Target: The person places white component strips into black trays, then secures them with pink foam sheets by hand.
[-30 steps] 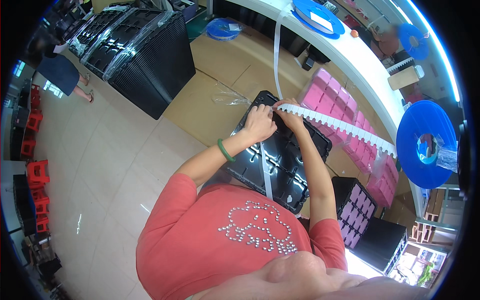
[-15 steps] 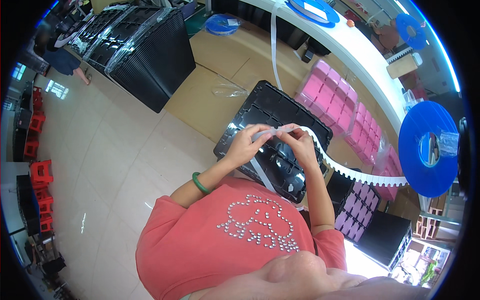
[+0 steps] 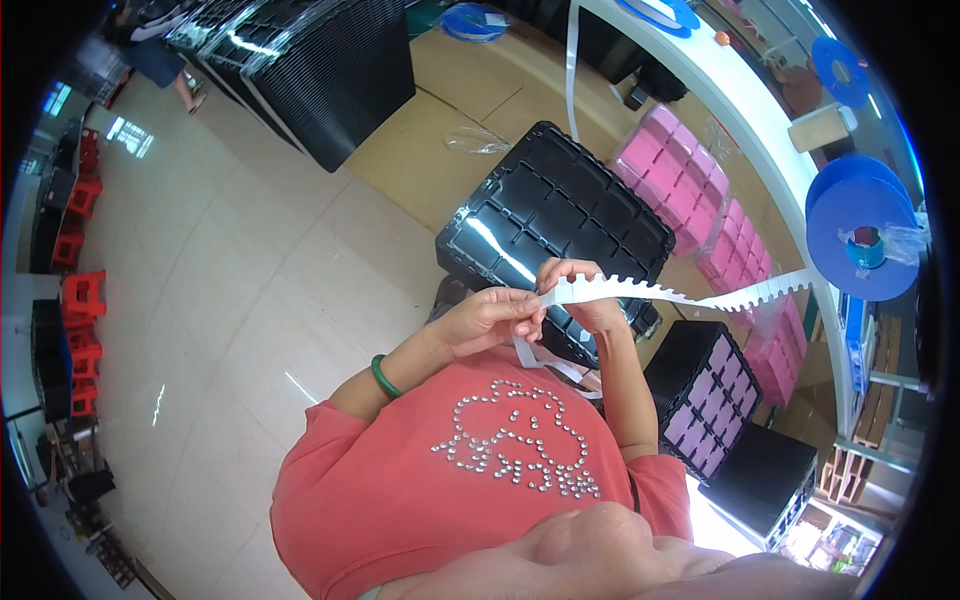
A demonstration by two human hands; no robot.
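Note:
A white strip with a notched edge (image 3: 655, 290) runs from the blue reel (image 3: 832, 240) on the right to my hands, with a twist partway along. Close in front of my chest, my left hand (image 3: 495, 318) is closed, pinching the strip's near end. My right hand (image 3: 603, 314) is closed around the same strip just beside it, its fingers partly behind the strip. From below my hands a narrow pale band (image 3: 524, 352) hangs and loops against my red shirt. Whether it joins the notched strip I cannot tell. Beyond them stands a stack of black plastic trays (image 3: 565, 195).
Pink trays in clear film (image 3: 675, 170) stand right of the black stack, beside a curved white tabletop (image 3: 745, 100). A taller black tray stack (image 3: 335, 90) stands far left. Black crates with pink inserts (image 3: 712, 410) sit at my right. Red stools (image 3: 84, 295) line the left; a person (image 3: 160, 62) stands far off.
My hands have come nearer my body, and the right hand has turned with its fingers behind the strip. The strip now lies higher and twisted. The whole view has shifted a little.

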